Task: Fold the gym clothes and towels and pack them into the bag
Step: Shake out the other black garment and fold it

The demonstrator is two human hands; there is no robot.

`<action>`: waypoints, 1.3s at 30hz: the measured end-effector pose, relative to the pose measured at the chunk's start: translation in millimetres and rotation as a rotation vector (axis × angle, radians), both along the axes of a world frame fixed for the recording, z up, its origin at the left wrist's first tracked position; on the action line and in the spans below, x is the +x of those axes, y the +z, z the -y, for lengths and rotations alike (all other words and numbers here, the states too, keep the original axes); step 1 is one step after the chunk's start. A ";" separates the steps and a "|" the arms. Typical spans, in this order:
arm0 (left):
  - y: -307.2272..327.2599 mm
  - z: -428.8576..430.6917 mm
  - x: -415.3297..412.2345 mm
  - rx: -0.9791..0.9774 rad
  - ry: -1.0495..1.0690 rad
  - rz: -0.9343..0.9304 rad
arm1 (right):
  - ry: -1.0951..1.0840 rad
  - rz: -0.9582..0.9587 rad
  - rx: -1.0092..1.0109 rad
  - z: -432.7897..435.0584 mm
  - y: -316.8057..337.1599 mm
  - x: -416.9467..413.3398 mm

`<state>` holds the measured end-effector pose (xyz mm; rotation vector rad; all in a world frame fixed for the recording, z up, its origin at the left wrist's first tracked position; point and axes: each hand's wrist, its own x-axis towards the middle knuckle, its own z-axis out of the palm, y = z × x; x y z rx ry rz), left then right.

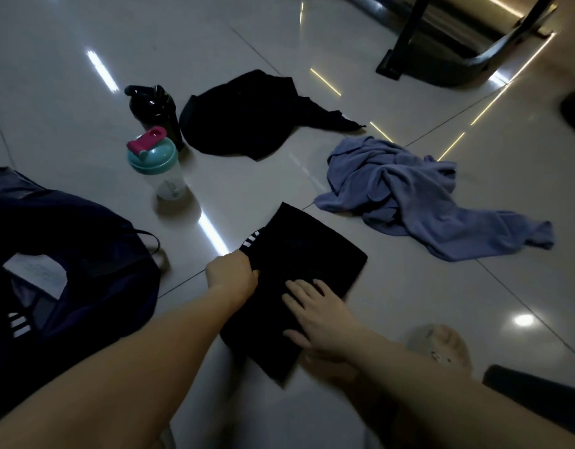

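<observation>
on the tiled floor [418, 296] directly before the person lies a folded black garment [308, 251]. it is a rectangle whose long axis runs from near left to far right, and white stripes show at its far-left edge. left hand [231, 274]: fingers curled, gripping that left edge just below the stripes. right hand [315, 314]: flat, fingers straight and spread, pressing on the garment's near half. left of the garment, apart from it: dark bag [78, 234], mouth open. beyond the garment to the right: blue towel [393, 192], crumpled, near its far corner, not touching. farther beyond: second black garment [244, 118], heaped. beyond-left: upright shaker bottle [158, 166] with teal lid, black bottle [156, 110] just behind it.
</observation>
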<state>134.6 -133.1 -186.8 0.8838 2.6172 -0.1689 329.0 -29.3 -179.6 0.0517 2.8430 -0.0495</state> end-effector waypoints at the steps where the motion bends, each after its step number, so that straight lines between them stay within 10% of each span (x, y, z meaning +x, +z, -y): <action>1: 2.0 4.6 3.4 -0.027 -0.005 0.021 | -0.022 0.033 -0.011 10.6 -0.8 6.8; 5: 2.2 27.2 12.4 -0.091 -0.022 0.228 | -0.046 0.288 0.043 28.1 -2.8 27.9; 8: 17.2 34.3 36.2 -0.206 -0.300 0.041 | -0.020 0.379 0.067 19.2 -7.2 39.0; 18: 1.1 61.7 78.4 -0.081 -0.797 -0.031 | 0.088 0.295 0.065 -5.9 14.5 35.6; 39: 26.9 16.5 52.4 0.005 -0.745 0.089 | -0.280 0.186 -0.206 -13.5 28.0 7.7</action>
